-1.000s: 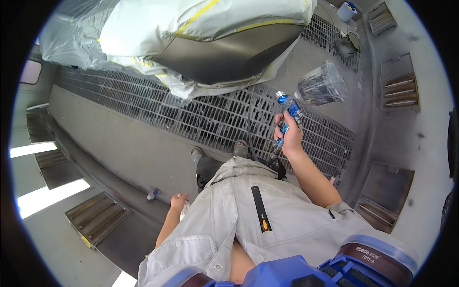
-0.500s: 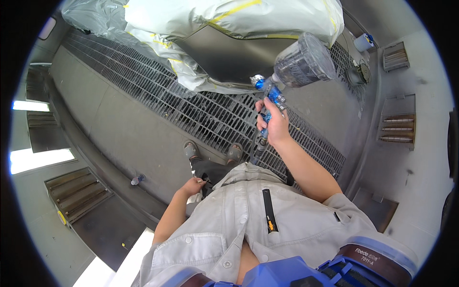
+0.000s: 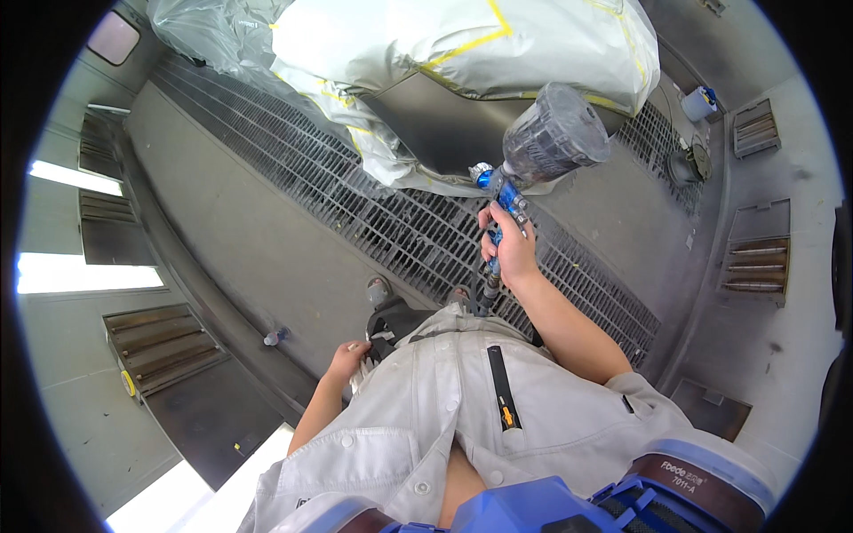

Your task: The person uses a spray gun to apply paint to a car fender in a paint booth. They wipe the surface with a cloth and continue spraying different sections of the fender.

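In my right hand [image 3: 514, 249] is a blue spray gun [image 3: 506, 194], with my fingers wrapped round its handle. A large, paint-smeared translucent cup [image 3: 553, 138] sits on top of it, tilted to the right. The gun's nozzle end shows by the lower edge of a bare dark grey curved panel [image 3: 435, 120]. White masking film [image 3: 382, 40] with yellow tape surrounds this panel. A hose fitting [image 3: 490, 286] runs down from the handle. Low by my left hip, my left hand [image 3: 346, 360] is closed near dark and pale cloth; what its fingers hold is unclear.
Beneath the panel runs a metal floor grating [image 3: 391, 231]. A round can [image 3: 689, 165] and a white-and-blue container [image 3: 698, 104] stand at the far right. Louvred vents [image 3: 755, 266] line both walls. A small bottle [image 3: 276, 337] lies by the left wall's base.
My view has shifted, so the panel and floor sit farther right and lower. The spray gun has moved slightly left relative to the panel. My left hand stays low by my hip.
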Available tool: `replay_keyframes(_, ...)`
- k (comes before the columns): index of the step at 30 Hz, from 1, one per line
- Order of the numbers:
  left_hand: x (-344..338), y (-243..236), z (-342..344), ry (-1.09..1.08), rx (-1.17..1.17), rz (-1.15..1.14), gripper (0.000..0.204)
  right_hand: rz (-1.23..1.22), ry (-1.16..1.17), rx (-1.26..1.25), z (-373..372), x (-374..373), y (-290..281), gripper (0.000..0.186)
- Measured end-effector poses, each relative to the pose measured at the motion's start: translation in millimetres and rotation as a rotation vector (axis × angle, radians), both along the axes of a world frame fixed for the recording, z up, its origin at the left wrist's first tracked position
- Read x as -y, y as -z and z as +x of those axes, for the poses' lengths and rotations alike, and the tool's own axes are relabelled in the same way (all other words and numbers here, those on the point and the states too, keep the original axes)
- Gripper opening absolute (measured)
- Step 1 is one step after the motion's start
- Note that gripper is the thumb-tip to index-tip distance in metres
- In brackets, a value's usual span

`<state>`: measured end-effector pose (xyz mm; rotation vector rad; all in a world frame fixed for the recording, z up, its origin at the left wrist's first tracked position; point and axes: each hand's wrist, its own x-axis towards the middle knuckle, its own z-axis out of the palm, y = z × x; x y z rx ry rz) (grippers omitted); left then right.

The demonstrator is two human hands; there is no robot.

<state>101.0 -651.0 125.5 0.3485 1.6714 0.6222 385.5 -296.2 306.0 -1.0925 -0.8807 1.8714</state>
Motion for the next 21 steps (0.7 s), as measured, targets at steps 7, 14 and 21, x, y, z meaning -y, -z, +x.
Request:
replay_keyframes(7,69,38,-74,0.349,-0.352,-0.198,0.036,-0.096,0.122,-0.056,-7,-3,6,0.024)
replay_keyframes(14,49,23,-138,0.375,-0.431,-0.184,0.033,-0.057,0.220,-0.074,-39,2,1,0.027)
replay_keyframes(21,-7,21,-211,0.172,-0.347,-0.046,0.027,-0.114,0.211,-0.119,-89,13,6,0.029)
